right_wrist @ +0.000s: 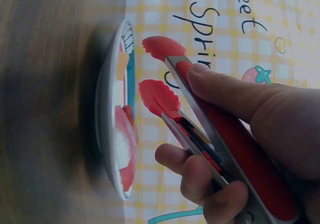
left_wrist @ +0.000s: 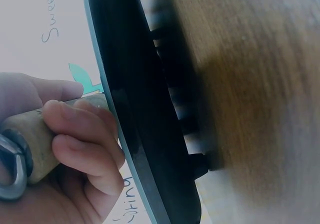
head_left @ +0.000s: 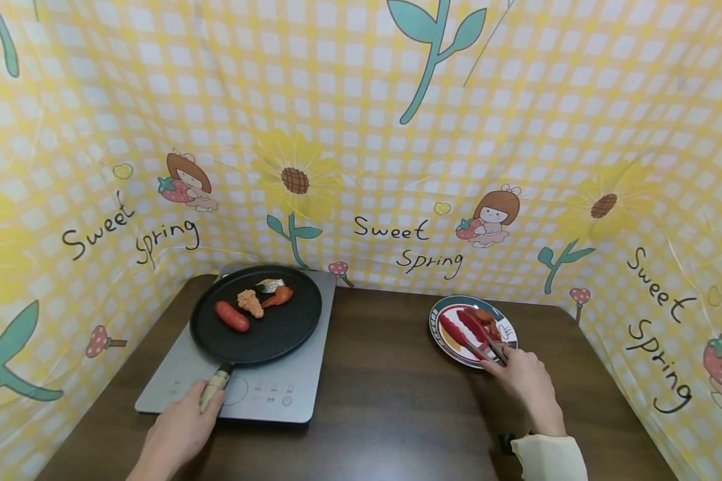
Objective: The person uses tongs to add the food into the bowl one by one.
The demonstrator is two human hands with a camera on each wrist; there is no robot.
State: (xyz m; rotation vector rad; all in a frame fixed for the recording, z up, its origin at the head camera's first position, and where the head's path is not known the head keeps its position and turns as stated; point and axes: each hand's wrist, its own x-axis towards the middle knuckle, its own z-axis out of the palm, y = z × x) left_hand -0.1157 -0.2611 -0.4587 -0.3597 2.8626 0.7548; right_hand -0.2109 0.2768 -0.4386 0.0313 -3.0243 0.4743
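Observation:
My left hand (head_left: 183, 424) grips the wooden handle (head_left: 215, 389) of a round black frying pan (head_left: 283, 337), fingers curled round it in the left wrist view. On the pan lie a red sausage (head_left: 232, 316), a tan fried piece (head_left: 251, 303), a silvery piece (head_left: 270, 286) and an orange-red piece (head_left: 280, 295). My right hand (head_left: 526, 381) holds red-tipped metal tongs (right_wrist: 230, 144), thumb on one arm and fingers under the other. Their tips are apart with nothing between them, near a plate (head_left: 436, 327) of food. A reddish-brown piece (head_left: 487, 316) shows on that plate.
Beneath the pan is a silver induction cooker (head_left: 174, 377) with touch controls at its front. Cooker and plate stand on a dark wooden table (head_left: 385, 374). A yellow checked cloth (head_left: 361, 160) hangs behind and along both sides.

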